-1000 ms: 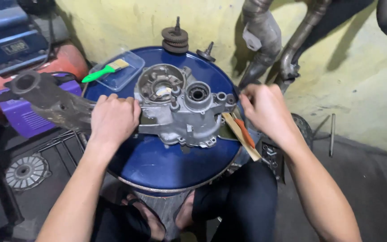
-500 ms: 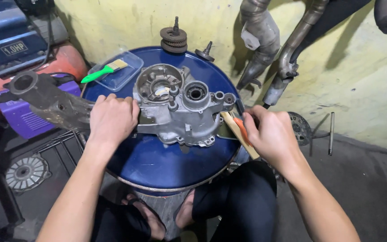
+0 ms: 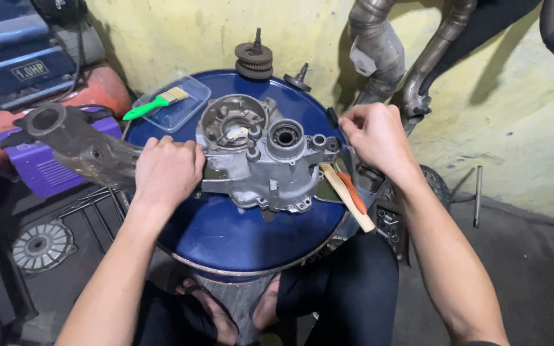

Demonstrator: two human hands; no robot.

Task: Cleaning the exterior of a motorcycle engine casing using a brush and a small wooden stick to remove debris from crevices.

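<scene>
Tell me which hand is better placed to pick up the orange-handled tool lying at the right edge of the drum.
Right, probably. The right hand hovers just above the orange-handled tool, while the left hand rests on the engine casing across the blue drum.

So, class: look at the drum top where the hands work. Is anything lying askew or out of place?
Yes. The wooden stick and orange-handled tool overhang the blue drum's rim beside the engine casing, below the right hand, so they could slip off.

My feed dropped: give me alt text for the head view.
Left hand rests on a grey engine casing atop a blue drum; right hand pinches something small at its right edge. A green-handled brush lies behind.
</scene>
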